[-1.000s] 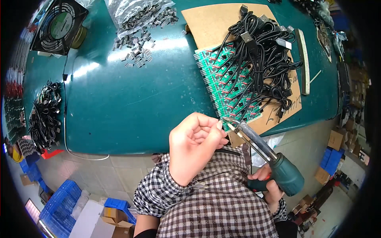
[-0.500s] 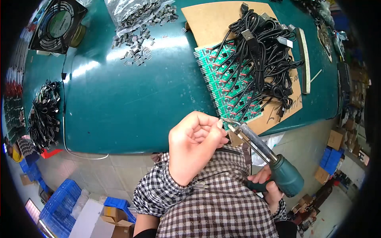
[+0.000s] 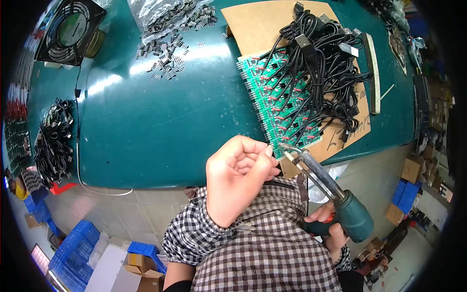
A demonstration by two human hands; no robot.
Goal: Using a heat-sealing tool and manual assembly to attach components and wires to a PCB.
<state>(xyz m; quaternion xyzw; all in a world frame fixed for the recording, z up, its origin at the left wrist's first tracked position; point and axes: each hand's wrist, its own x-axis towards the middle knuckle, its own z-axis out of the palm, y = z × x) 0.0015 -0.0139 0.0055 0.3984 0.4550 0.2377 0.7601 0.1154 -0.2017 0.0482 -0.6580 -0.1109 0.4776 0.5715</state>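
Observation:
My left hand (image 3: 237, 177) is pinched closed at the near left corner of a panel of green circuit boards (image 3: 265, 104); whatever its fingertips grip is too small to make out. In my right hand (image 3: 334, 237), at the lower right, is a soldering gun (image 3: 354, 216) with a dark green body and a long metal barrel. Its bent tip points at the panel's near edge, just right of my left fingertips; whether it touches the board I cannot tell. Black USB cables (image 3: 318, 73) run from the boards with red wires at their ends, heaped over the panel's right side.
Under the panel lies a brown cardboard sheet (image 3: 250, 29), with a pale bar (image 3: 373, 73) along its right. Small pin connectors (image 3: 170, 56) spill from a clear bag (image 3: 146, 17) at the back. A black fan (image 3: 70, 31) and more bundled cables (image 3: 53, 141) are at the left.
The soldering gun's tip has shifted slightly right, away from my left fingertips. My left hand is almost where it was, still pinched.

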